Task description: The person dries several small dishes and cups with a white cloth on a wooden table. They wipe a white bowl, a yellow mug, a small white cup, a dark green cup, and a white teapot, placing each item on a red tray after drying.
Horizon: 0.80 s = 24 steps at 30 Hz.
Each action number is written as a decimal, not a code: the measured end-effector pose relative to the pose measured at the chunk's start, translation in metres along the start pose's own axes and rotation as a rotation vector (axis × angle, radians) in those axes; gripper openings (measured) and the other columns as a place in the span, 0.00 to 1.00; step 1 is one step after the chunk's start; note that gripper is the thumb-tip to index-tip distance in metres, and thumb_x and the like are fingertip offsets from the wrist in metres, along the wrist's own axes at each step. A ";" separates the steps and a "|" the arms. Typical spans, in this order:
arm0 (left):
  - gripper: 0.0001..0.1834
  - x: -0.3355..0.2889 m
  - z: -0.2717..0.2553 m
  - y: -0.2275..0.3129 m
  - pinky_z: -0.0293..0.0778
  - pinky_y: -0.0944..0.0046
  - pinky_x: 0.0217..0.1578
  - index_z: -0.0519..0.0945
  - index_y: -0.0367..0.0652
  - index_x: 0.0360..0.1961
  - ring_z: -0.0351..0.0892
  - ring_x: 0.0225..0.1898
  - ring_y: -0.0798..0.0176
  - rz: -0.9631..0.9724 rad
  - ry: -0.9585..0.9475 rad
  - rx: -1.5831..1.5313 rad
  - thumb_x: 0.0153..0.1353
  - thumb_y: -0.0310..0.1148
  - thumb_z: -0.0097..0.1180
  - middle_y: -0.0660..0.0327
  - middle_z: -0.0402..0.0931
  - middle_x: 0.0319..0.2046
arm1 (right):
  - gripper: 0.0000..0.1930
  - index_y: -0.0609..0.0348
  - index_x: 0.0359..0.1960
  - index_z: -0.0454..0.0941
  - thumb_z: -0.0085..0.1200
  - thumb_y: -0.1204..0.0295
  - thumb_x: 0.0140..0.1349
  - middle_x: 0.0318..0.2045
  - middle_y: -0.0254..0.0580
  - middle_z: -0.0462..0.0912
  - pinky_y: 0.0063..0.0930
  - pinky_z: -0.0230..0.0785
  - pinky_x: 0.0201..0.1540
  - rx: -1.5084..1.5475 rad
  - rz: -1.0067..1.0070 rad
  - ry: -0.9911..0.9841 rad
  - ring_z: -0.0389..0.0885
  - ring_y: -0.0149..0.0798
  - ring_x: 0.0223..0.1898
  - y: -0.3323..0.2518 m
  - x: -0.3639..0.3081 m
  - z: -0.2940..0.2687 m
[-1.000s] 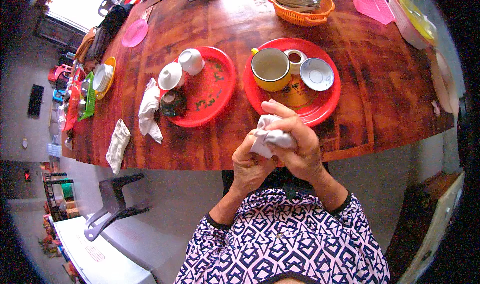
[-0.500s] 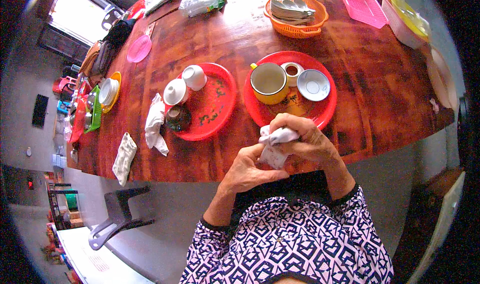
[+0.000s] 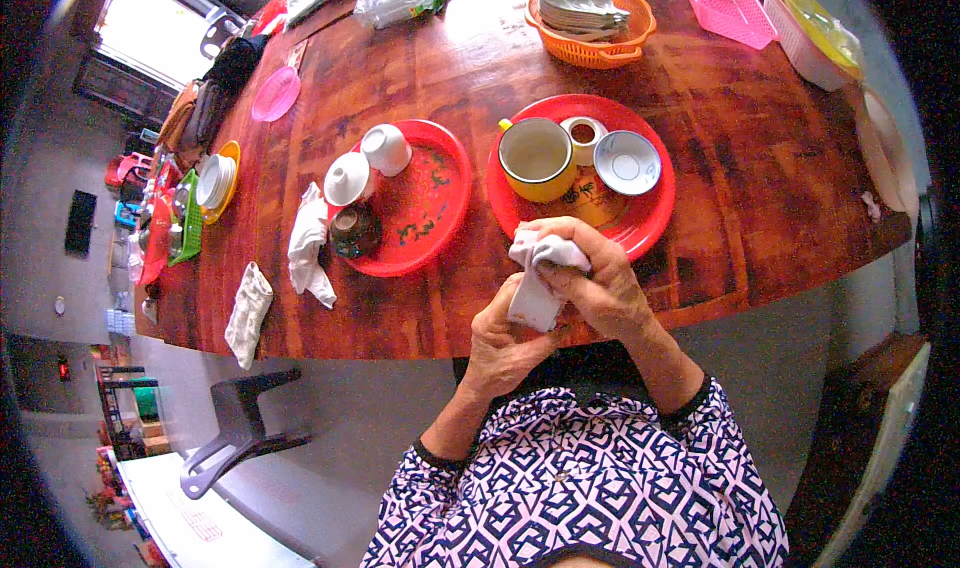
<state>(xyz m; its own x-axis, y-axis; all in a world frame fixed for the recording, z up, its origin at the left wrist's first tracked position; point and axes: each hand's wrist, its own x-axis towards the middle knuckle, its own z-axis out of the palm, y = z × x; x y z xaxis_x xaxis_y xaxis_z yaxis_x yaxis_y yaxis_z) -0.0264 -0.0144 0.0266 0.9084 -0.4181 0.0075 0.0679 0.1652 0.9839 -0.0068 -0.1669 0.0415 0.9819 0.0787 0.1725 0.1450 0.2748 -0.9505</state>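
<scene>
A white cloth (image 3: pixel 537 300) with some stains is bunched between my hands over the table's near edge. My right hand (image 3: pixel 607 286) grips its upper part. Lower down, my left hand (image 3: pixel 505 346) holds the cloth's other side, fingers curled. Whether anything is wrapped inside cannot be seen. Just beyond my hands lies a red round tray (image 3: pixel 655 230). On it are a yellow enamel mug (image 3: pixel 537 183), a small white cup (image 3: pixel 583 134) with a brown inside, and a white saucer (image 3: pixel 627 164) with a blue rim.
To the left, another red tray (image 3: pixel 425 243) carries a white lidded pot (image 3: pixel 349 179), a white cup (image 3: pixel 386 149) and a dark cup (image 3: pixel 354 232). Beside it lie a white cloth (image 3: pixel 309 248) and a folded cloth (image 3: pixel 248 316). An orange basket (image 3: pixel 600 56) of spoons stands farther back.
My left hand has moved up and right, closing in on the cloth. My right hand has turned and lifted slightly, and more of the cloth shows between them.
</scene>
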 end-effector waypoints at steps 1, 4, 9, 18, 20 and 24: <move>0.26 -0.001 0.000 -0.002 0.69 0.69 0.48 0.73 0.39 0.51 0.73 0.47 0.71 0.038 -0.010 -0.006 0.49 0.19 0.63 0.67 0.72 0.47 | 0.11 0.60 0.46 0.75 0.53 0.71 0.63 0.39 0.33 0.80 0.23 0.69 0.47 0.083 0.178 0.026 0.77 0.27 0.41 -0.004 0.002 -0.002; 0.25 0.003 0.003 0.003 0.69 0.70 0.49 0.75 0.38 0.50 0.72 0.47 0.71 0.034 0.020 -0.032 0.48 0.17 0.63 0.66 0.71 0.48 | 0.11 0.61 0.46 0.75 0.52 0.71 0.64 0.40 0.35 0.80 0.23 0.69 0.47 0.285 0.275 0.143 0.76 0.27 0.42 0.011 0.005 -0.002; 0.27 0.000 -0.003 0.002 0.72 0.67 0.49 0.74 0.39 0.51 0.74 0.47 0.70 -0.001 0.034 -0.094 0.48 0.17 0.65 0.65 0.74 0.47 | 0.15 0.59 0.43 0.76 0.57 0.73 0.53 0.49 0.48 0.77 0.42 0.63 0.59 -0.431 -0.417 0.082 0.74 0.48 0.55 0.008 -0.003 0.008; 0.28 -0.010 -0.016 -0.015 0.72 0.64 0.50 0.73 0.41 0.54 0.76 0.48 0.67 0.067 0.062 0.018 0.50 0.22 0.66 0.62 0.75 0.48 | 0.11 0.59 0.39 0.76 0.56 0.72 0.53 0.50 0.50 0.77 0.46 0.62 0.59 -0.740 -0.588 -0.078 0.70 0.56 0.57 -0.012 -0.002 0.025; 0.29 -0.008 -0.012 -0.001 0.71 0.64 0.52 0.73 0.40 0.54 0.75 0.48 0.67 0.012 0.040 -0.025 0.48 0.20 0.67 0.63 0.76 0.48 | 0.12 0.60 0.42 0.75 0.54 0.75 0.56 0.51 0.51 0.76 0.41 0.63 0.58 -0.520 -0.462 -0.116 0.72 0.49 0.56 -0.008 0.009 0.012; 0.31 -0.005 -0.011 0.003 0.70 0.64 0.54 0.72 0.36 0.54 0.75 0.49 0.67 -0.038 0.096 -0.170 0.46 0.17 0.65 0.61 0.77 0.47 | 0.14 0.60 0.52 0.72 0.49 0.72 0.66 0.48 0.37 0.78 0.27 0.68 0.53 0.257 0.124 0.002 0.74 0.30 0.51 -0.005 0.008 0.013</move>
<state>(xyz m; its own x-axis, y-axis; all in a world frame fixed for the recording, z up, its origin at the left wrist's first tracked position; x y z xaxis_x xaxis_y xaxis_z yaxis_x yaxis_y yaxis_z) -0.0258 -0.0019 0.0275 0.9384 -0.3414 -0.0536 0.1640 0.3034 0.9386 -0.0009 -0.1550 0.0510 0.9904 0.1252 0.0586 -0.0115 0.4970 -0.8677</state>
